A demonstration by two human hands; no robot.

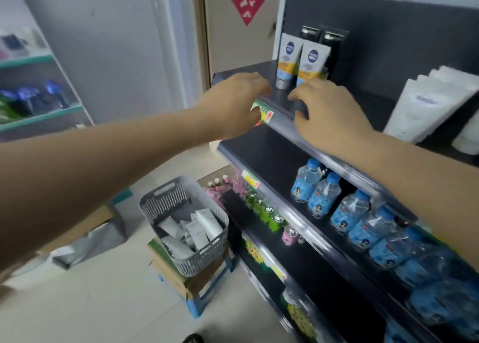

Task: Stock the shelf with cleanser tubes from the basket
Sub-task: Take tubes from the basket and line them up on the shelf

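Observation:
Two cleanser tubes (289,57) with blue logos and yellow bands stand cap-down at the left end of the dark top shelf (281,101). In front of the right tube, my right hand (329,114) hangs over the shelf's front edge, its fingers loosely curled and holding nothing. My left hand (233,101) reaches toward the shelf's left end, fingers relaxed and empty, just left of the tubes. Below on the floor side, a grey slatted basket (207,262) holds several white tubes (204,226).
White tubes (425,109) lean at the right of the top shelf; black boxes (334,41) stand behind the cleanser tubes. Blue-labelled water bottles (324,197) fill the shelf below. The basket rests on a cardboard box (176,278) atop a blue stool. A second shelf unit (33,83) stands far left.

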